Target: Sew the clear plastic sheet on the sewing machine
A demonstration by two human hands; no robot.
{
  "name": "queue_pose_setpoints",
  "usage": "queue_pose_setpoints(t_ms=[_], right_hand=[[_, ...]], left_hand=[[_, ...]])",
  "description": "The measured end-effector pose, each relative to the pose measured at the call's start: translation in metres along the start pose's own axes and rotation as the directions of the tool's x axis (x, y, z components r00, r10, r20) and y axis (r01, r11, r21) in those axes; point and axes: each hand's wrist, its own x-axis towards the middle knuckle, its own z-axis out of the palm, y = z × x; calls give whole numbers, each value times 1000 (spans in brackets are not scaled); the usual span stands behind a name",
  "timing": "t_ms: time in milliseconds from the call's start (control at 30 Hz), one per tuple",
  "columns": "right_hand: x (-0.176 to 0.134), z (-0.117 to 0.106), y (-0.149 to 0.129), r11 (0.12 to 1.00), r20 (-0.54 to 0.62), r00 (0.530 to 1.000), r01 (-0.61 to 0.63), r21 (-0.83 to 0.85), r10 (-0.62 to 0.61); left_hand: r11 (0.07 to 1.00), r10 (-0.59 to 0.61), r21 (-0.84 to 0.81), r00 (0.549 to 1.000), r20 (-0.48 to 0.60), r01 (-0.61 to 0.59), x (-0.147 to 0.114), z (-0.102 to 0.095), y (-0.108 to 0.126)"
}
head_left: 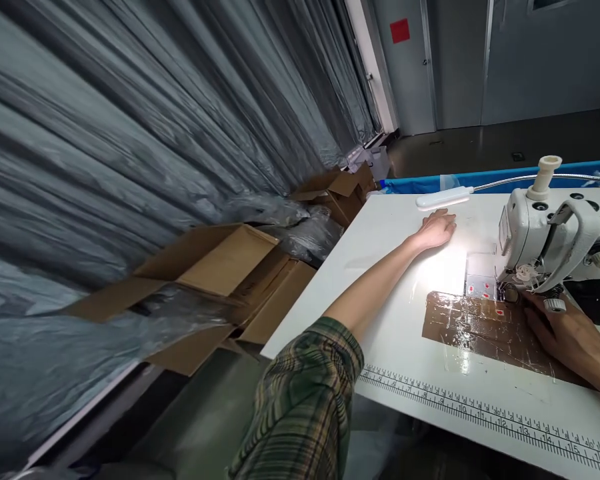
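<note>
My left hand (434,230) rests on the white table, its fingers loosely spread just below a white lamp head (444,199). Nothing shows in it. My right hand (567,333) lies over the brown taped sheet (473,327) beside the needle of a white sewing machine (520,230). Its fingers are bent in, with the tips close to the presser foot (509,292). The machine partly covers them, and whatever they pinch is hidden. Small red marks show on the plate left of the foot.
A printed ruler (480,410) runs along the front edge of the table. Open cardboard boxes (230,260) and clear plastic (310,233) lie left of it, below a grey curtain (155,120). The lamp's metal gooseneck (510,179) crosses behind the machine.
</note>
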Motion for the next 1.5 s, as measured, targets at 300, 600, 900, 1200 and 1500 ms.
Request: queue_pose_setpoints(t_ms=[300,600,900,1200,1500], right_hand=[[-1,8,2,999,-12,1000,-12,-39,12],[2,2,0,1000,-1,1000,-20,-16,20],[2,1,-1,999,12,999,-33,12,33],[-1,9,5,999,-20,1000,-13,36,14],[-3,9,9,1000,2,1000,-4,29,4]], left_hand=[[987,-48,-156,989,-138,26,-31,13,0],[902,-188,-415,972,-142,114,-29,18,2],[633,-306,-750,952,-12,195,-25,22,-1],[634,-270,-755,963,-14,168,-34,21,-3],[897,-152,-439,965,-213,44,-64,-1,-36]])
